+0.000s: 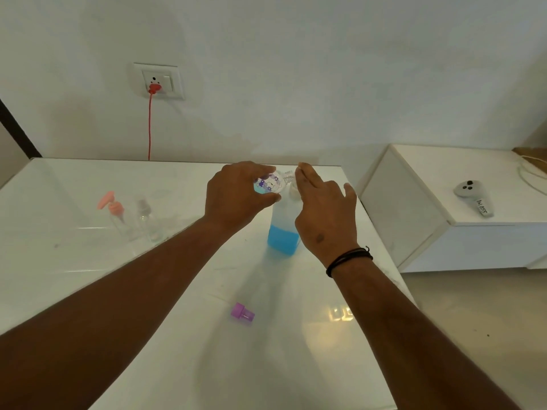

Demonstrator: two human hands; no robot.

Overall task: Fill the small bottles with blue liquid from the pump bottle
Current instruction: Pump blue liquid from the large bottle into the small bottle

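Head view: a purple cap [242,312] lies on the glossy white table [88,276], nearer than both hands. Left hand [236,196] grips a small flower-printed bottle [270,184], tilted at the pump bottle [282,232], a third full of blue; right hand [325,214] rests straight-fingered on its pump. Left of the grip stand two clear bottles [139,220]; beyond, a white wall with a socket [158,81].

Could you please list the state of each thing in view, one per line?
Left hand: grips the small bottle.
Small bottle: uncapped, tilted, neck by the pump.
Right hand: fingers straight, over the pump.
Pump bottle: upright, part full of blue.
Purple cap: off, lying on the table.
Two clear bottles: upright, apparently empty.
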